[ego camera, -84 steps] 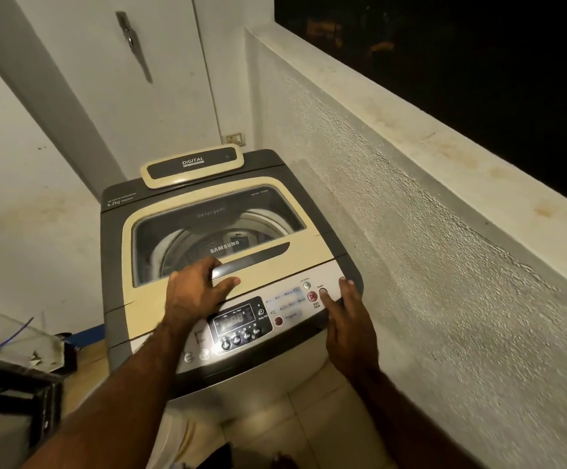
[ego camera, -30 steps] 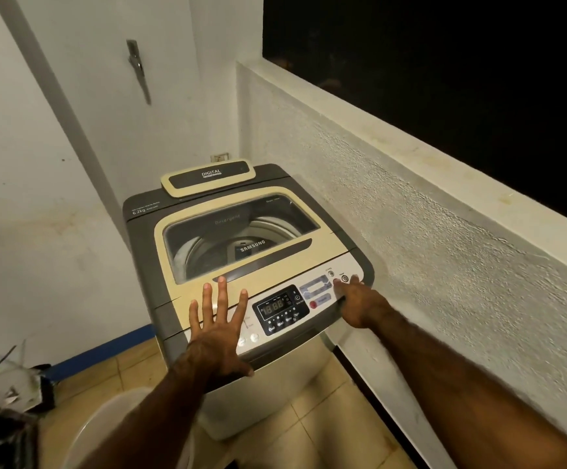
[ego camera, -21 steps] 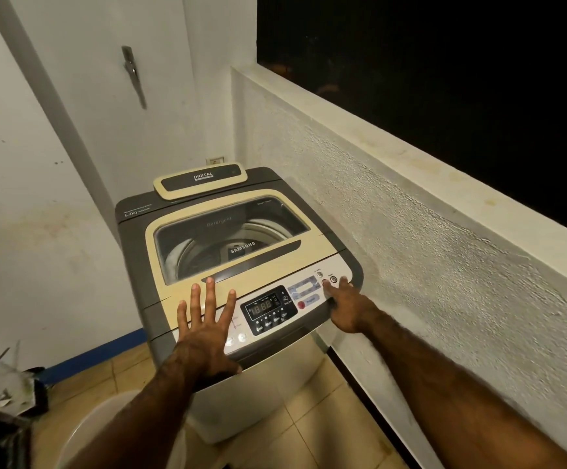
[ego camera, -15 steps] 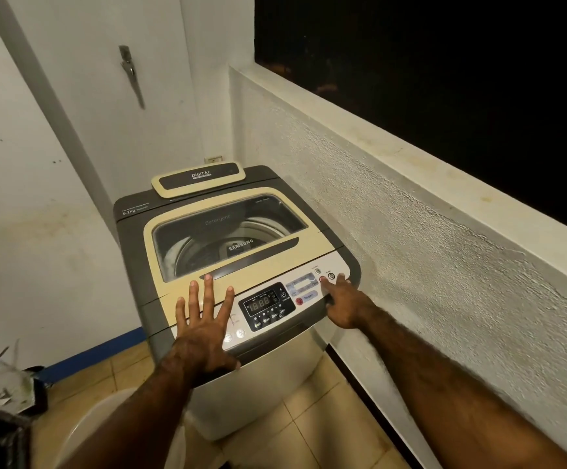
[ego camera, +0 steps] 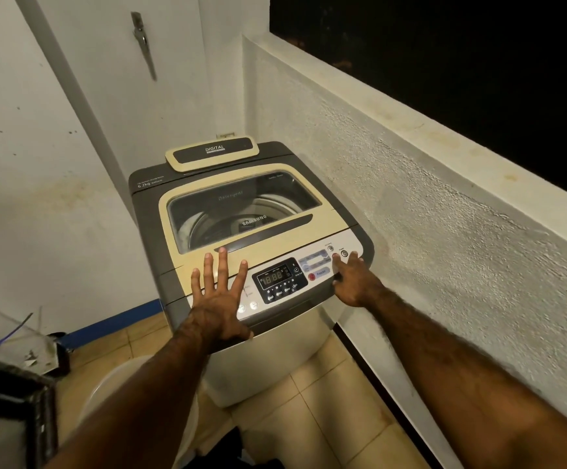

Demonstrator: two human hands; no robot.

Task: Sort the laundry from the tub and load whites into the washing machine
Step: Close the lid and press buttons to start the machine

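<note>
Looking down on the washing machine (ego camera: 275,350) and its closed cream lid (ego camera: 275,243). Resting the left hand (ego camera: 219,299) flat, fingers spread, across the lid's front edge and the control panel (ego camera: 314,265). Touching the panel's right end with the right hand (ego camera: 353,282), fingertips beside the round buttons (ego camera: 344,253). Showing digits on the display (ego camera: 273,276), between both hands.

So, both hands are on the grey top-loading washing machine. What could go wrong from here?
1. The left hand lies flat beside the small round buttons of the silver control panel; leaning there might change a setting.
2. The right hand has its fingertips among several buttons, next to the round power button; it may press the wrong one.
3. The cream lid with the dark window is closed and the load is hard to see; a cycle could start without the whites.
</note>
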